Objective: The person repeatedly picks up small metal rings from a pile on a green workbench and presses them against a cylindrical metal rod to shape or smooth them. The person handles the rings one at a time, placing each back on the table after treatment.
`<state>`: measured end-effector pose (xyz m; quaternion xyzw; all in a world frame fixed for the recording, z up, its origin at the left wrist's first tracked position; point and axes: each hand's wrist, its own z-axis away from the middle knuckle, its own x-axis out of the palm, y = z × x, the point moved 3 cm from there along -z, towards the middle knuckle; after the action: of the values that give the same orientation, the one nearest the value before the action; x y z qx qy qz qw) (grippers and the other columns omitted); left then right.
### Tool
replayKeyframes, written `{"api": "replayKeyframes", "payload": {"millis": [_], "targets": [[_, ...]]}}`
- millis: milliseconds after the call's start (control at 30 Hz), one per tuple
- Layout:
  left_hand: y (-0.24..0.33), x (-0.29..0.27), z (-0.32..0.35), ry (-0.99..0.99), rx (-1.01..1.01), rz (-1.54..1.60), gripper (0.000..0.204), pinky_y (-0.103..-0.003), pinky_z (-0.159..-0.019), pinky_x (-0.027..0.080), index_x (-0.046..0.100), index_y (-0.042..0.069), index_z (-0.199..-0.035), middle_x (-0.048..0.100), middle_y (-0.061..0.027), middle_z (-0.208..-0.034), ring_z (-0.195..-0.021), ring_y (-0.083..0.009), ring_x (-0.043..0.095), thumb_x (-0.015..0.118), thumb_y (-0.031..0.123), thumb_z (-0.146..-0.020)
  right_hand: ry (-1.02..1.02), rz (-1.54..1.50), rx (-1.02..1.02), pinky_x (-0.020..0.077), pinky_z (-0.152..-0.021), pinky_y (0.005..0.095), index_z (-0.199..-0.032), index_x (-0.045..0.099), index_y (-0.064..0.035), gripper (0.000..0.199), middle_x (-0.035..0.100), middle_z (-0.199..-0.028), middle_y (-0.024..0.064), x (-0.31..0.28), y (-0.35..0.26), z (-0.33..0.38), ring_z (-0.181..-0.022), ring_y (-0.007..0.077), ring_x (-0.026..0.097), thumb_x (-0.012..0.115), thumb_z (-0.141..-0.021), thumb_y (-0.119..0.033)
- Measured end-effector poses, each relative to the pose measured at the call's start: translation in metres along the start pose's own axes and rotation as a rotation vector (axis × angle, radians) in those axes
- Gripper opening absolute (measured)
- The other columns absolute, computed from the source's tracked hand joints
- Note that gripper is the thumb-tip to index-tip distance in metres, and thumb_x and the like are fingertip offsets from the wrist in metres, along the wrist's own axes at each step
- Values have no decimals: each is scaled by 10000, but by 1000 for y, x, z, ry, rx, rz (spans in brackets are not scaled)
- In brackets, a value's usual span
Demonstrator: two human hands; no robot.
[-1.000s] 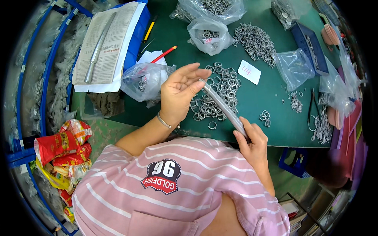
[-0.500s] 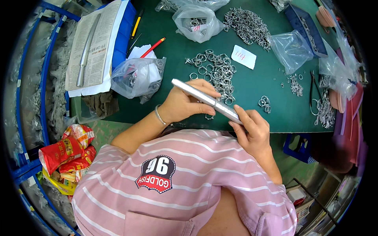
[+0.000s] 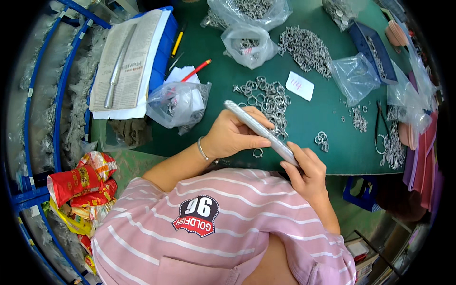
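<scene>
My left hand (image 3: 235, 135) and right hand (image 3: 306, 171) each clamp one end of long metal rod (image 3: 261, 132), slanted just above ring pile (image 3: 266, 99) on green table (image 3: 228, 80). Best keep rod steady, grips firm.

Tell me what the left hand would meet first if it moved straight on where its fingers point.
Probably the ring pile on the green table, just beyond the left hand and the rod; depth is unclear.
</scene>
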<state>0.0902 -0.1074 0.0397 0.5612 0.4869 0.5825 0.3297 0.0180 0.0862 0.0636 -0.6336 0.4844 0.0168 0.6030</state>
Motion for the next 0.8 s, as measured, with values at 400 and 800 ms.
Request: {"api": "replayKeyframes", "payload": {"millis": [400, 800], "targets": [[35, -63, -60, 485, -29, -370, 322, -285, -755, 507, 563, -50, -1132, 591, -140, -1115, -915, -215, 630, 633, 33, -829, 156, -163, 352, 412, -580, 233, -1113, 603, 49, 354, 576, -750, 67, -13, 37, 33, -637, 112, 500, 688, -799, -91], [-15, -57, -19, 396, -209, -282, 185, -233, -610, 496, 625, -15, -1013, 625, -60, -842, -713, -112, 610, 629, 82, -856, 128, -152, 330, 409, -581, 236, -1111, 608, 41, 356, 598, -766, 73, -12, 33, 25, -642, 112, 506, 693, -783, -68]]}}
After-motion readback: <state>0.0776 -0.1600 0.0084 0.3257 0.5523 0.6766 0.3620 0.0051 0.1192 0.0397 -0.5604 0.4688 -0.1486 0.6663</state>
